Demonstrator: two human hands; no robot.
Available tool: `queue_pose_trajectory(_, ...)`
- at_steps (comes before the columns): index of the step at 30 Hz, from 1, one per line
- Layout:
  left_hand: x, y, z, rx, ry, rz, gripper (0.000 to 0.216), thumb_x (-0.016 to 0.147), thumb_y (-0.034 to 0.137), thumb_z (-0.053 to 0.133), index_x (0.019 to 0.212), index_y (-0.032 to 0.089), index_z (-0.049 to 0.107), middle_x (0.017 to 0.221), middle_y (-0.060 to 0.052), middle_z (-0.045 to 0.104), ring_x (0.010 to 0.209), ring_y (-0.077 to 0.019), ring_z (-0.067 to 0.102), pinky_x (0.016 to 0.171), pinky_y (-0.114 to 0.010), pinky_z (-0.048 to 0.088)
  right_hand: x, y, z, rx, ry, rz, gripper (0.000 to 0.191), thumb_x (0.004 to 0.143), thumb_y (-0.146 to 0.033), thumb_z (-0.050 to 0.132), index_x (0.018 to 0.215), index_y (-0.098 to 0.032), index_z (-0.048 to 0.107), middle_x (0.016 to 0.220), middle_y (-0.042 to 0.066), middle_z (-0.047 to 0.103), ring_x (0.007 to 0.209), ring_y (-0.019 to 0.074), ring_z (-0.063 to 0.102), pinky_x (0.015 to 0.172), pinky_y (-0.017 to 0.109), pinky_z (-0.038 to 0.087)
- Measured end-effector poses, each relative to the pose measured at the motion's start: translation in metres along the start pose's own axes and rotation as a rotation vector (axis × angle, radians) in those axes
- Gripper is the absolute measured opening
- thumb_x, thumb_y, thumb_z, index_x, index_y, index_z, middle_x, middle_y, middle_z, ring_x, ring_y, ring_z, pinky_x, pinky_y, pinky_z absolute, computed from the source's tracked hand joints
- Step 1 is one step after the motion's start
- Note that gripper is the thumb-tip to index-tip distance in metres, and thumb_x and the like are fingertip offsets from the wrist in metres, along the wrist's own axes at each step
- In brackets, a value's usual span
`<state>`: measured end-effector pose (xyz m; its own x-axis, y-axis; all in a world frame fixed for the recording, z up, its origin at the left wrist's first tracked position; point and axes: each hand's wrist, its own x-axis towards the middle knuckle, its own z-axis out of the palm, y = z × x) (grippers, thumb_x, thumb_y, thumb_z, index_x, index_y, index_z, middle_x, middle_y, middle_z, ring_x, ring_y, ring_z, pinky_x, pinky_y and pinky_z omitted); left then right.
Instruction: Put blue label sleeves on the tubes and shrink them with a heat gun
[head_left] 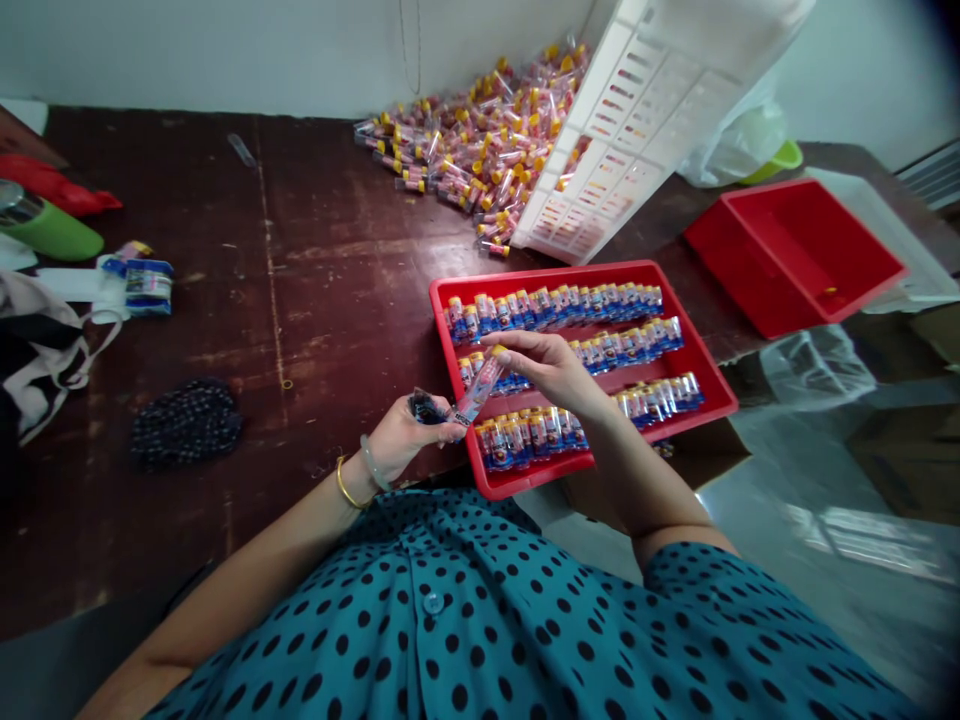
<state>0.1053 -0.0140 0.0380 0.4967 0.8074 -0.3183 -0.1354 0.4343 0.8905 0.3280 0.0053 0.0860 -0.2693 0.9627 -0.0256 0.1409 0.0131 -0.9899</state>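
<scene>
My right hand pinches the yellow-capped end of a small clear tube with pink contents. The tube slants down to my left hand, where its lower end meets my thumb and fingertips. My left hand is closed on dark, glossy plastic sleeves; how many is hidden. Below both hands is the left side of a red tray. It holds three rows of upright yellow-capped tubes in blue printed sleeves. My right forearm passes over the tray and hides parts of the two nearer rows.
A heap of yellow-capped tubes lies by the wall, beside a tilted white slotted basket. A red bin stands at the right. At the left are a green bottle, a blue packet and dark patterned cloth.
</scene>
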Motion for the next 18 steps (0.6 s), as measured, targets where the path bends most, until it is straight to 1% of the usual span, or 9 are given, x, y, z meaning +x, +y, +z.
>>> queue_pose_trajectory(3,0.001,-0.005,0.003,0.024,-0.005,0.003,0.033,0.056,0.032,0.088,0.058,0.015,0.061,0.056,0.002,0.058,0.053,-0.0097,0.049,0.054,-0.025,0.04,-0.004,0.005,0.008,0.054,0.014,-0.04,0.028,0.084,-0.037,0.07,0.109,-0.025,0.067,0.099,0.002,0.068,0.088,0.0138,0.062,0.081,0.028,0.051)
queue_pose_trajectory(5,0.001,-0.009,0.005,0.042,0.004,0.021,0.032,0.058,0.033,0.088,0.061,0.014,0.062,0.058,0.002,0.059,0.055,-0.0102,0.05,0.056,-0.025,0.042,-0.006,0.01,0.013,0.056,0.033,-0.064,0.024,0.084,-0.039,0.07,0.101,-0.023,0.063,0.095,0.002,0.067,0.084,0.0133,0.062,0.078,0.027,0.051)
queue_pose_trajectory(8,0.002,-0.012,0.007,0.071,0.082,0.026,0.032,0.065,0.038,0.083,0.078,0.014,0.067,0.065,0.001,0.063,0.059,-0.0118,0.055,0.061,-0.027,0.046,-0.008,0.016,0.016,-0.077,0.106,-0.14,0.02,0.084,-0.038,0.07,0.088,-0.02,0.061,0.093,0.002,0.067,0.084,0.0139,0.063,0.078,0.027,0.051)
queue_pose_trajectory(10,0.002,-0.013,0.008,0.06,0.098,0.021,0.032,0.071,0.04,0.079,0.086,0.013,0.068,0.069,0.0,0.066,0.063,-0.0125,0.057,0.065,-0.027,0.048,-0.011,0.019,0.018,-0.145,0.154,-0.177,0.019,0.085,-0.037,0.069,0.087,-0.019,0.063,0.092,0.002,0.068,0.085,0.0144,0.064,0.079,0.028,0.05)
queue_pose_trajectory(12,0.001,-0.012,0.011,-0.04,0.066,-0.002,0.031,0.074,0.04,0.077,0.088,0.013,0.069,0.071,-0.001,0.067,0.066,-0.0128,0.059,0.066,-0.026,0.049,-0.017,0.022,0.023,-0.156,0.134,-0.168,0.018,0.087,-0.036,0.068,0.088,-0.019,0.065,0.091,0.003,0.069,0.086,0.0155,0.065,0.082,0.03,0.051)
queue_pose_trajectory(15,0.0,-0.01,0.016,-0.269,0.028,-0.079,0.032,0.07,0.037,0.081,0.089,0.014,0.069,0.075,-0.001,0.068,0.065,-0.0126,0.06,0.063,-0.026,0.051,-0.03,0.028,0.035,-0.153,0.088,-0.143,0.02,0.083,-0.035,0.073,0.093,-0.019,0.066,0.096,0.004,0.071,0.092,0.018,0.067,0.088,0.032,0.05)
queue_pose_trajectory(18,-0.002,-0.01,0.022,-0.362,0.014,-0.134,0.031,0.068,0.033,0.083,0.09,0.014,0.071,0.077,-0.002,0.069,0.065,-0.0125,0.061,0.063,-0.026,0.053,-0.04,0.034,0.045,-0.157,0.152,-0.16,0.024,0.078,-0.034,0.078,0.093,-0.02,0.066,0.102,0.005,0.072,0.099,0.0204,0.067,0.092,0.035,0.05)
